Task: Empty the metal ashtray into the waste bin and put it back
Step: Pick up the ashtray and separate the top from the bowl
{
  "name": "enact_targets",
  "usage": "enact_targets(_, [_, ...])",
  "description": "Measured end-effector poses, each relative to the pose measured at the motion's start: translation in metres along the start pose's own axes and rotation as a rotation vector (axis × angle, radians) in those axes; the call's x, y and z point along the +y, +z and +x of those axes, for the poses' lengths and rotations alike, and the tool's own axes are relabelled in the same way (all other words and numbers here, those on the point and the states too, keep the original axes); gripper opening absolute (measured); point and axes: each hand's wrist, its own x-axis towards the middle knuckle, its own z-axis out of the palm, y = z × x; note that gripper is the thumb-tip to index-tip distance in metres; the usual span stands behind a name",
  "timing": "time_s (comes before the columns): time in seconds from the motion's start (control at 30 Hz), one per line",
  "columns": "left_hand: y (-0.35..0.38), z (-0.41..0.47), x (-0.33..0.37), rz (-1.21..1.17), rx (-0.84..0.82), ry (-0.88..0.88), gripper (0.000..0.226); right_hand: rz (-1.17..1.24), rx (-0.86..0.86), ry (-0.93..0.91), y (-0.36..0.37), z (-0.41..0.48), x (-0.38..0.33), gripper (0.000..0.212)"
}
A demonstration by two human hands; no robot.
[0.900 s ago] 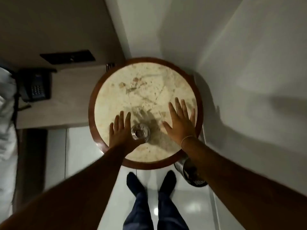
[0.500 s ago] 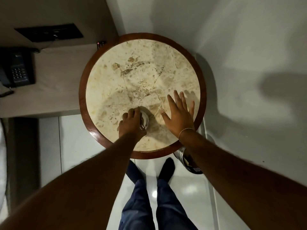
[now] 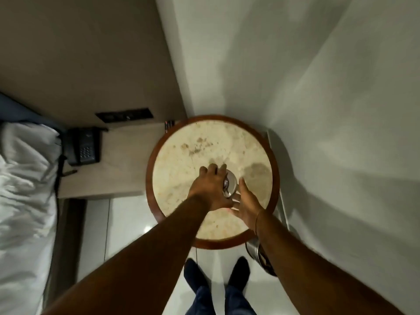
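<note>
Left hand (image 3: 210,189) over round worktop (image 3: 181,169) — fingers closed on the metal ashtray (image 3: 231,183). Right hand (image 3: 246,202) beside it, fingers open. Waste bin (image 3: 253,248) on floor, lower right.

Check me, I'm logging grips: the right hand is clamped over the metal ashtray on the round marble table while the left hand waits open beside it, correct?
Hands are swapped. The head view shows the left hand over the metal ashtray on the round marble table; the right hand waits open beside it.

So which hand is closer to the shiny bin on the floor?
The right hand. It is open beside the metal ashtray at the table's near right side, above the waste bin. The left hand grips the ashtray, farther left.
</note>
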Motion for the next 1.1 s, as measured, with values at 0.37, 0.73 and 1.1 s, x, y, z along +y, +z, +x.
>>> enact_targets(0.37, [-0.268, -0.072, 0.089, 0.173, 0.186, 0.148, 0.106, 0.723, -0.530, -0.411, 0.110, -0.208, -0.166, 0.068])
enact_targets(0.73, [-0.382, -0.130, 0.131, 0.194, 0.404, 0.188, 0.109, 0.547, -0.531, -0.443, 0.124, -0.274, -0.234, 0.050])
enact_targets(1.1, [-0.392, -0.142, 0.099, -0.228, 0.822, 0.107, 0.091, 0.589, -0.553, -0.497, 0.108, -0.285, -0.235, 0.069])
